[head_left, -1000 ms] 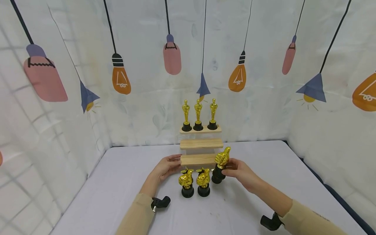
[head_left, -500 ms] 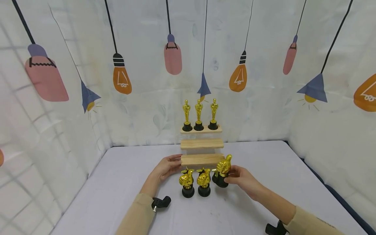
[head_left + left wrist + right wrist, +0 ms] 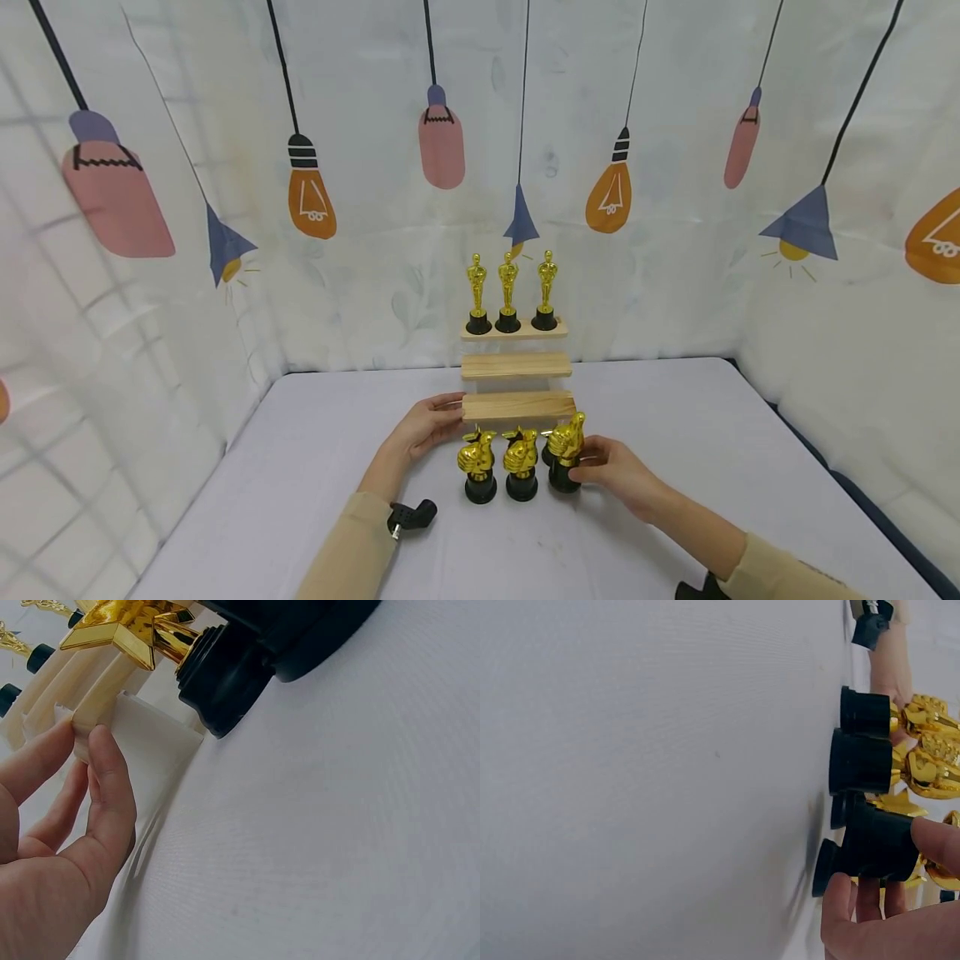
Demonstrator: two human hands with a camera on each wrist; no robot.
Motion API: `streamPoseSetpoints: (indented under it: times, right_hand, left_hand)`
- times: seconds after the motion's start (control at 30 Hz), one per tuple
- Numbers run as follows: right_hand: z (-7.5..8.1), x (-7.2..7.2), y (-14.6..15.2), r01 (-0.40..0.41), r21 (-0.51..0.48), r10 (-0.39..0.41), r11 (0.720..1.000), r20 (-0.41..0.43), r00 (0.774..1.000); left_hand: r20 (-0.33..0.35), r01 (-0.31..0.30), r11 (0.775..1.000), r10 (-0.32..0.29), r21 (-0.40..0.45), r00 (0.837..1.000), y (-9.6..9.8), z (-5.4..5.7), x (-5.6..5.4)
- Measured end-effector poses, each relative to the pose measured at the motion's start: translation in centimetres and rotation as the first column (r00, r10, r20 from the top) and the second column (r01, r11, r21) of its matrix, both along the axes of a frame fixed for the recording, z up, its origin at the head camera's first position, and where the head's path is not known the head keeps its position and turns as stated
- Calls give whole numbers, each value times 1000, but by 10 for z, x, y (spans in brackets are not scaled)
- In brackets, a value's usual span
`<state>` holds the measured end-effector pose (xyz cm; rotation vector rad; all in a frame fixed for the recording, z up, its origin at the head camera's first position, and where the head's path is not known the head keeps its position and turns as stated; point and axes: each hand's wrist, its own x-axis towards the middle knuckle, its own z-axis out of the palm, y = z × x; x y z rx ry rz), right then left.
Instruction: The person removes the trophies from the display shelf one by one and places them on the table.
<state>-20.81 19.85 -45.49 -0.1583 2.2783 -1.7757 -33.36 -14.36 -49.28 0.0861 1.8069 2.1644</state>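
My right hand (image 3: 622,479) grips a gold thumbs-up trophy (image 3: 564,442) by its black base (image 3: 881,844). It is almost upright at the right end of a front row; whether its base touches the table cannot be told. Two more thumbs-up trophies, one at left (image 3: 477,467) and one in the middle (image 3: 521,465), stand in that row. Gold star trophies (image 3: 112,637) stand close behind, mostly hidden in the head view. With thumb and fingers, my left hand (image 3: 429,427) pinches the left end of the lowest wooden step (image 3: 517,407) of a tiered display stand.
Three gold figure statuettes (image 3: 507,287) with black bases stand on the stand's top step (image 3: 525,335). The middle step (image 3: 516,365) is bare wood. A white cloth covers the table (image 3: 337,433), and a lamp-patterned curtain (image 3: 375,275) hangs behind.
My right hand has brought the thumbs-up trophy down and toward me, level with the other two in the front row. My left hand has stayed on the stand.
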Motion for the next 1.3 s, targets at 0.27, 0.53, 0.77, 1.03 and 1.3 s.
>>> streamPoseSetpoints:
  times: [0.27, 0.53, 0.77, 1.03, 1.3]
  right_hand:
    - [-11, -4, -2, -15, -20, 15, 1000, 9, 1000]
    - [-15, -5, -8, 26, 2, -26, 1000, 45, 999]
    - [-14, -4, -8, 30, -9, -29, 1000, 59, 998]
    - [-8, -9, 5, 23, 1, -23, 1000, 28, 999]
    - [5, -22, 18, 54, 8, -54, 999, -11, 999]
  left_hand:
    - [-2, -4, 1000, 4, -4, 1000, 1, 1, 2]
    - [-8, -10, 1000, 9, -20, 1000, 2, 1, 4]
    - [2, -13, 1000, 13, -9, 1000, 2, 0, 3]
    - [-1, -17, 1000, 17, -13, 1000, 2, 1, 3]
    - [3, -14, 1000, 14, -8, 1000, 1, 1, 1]
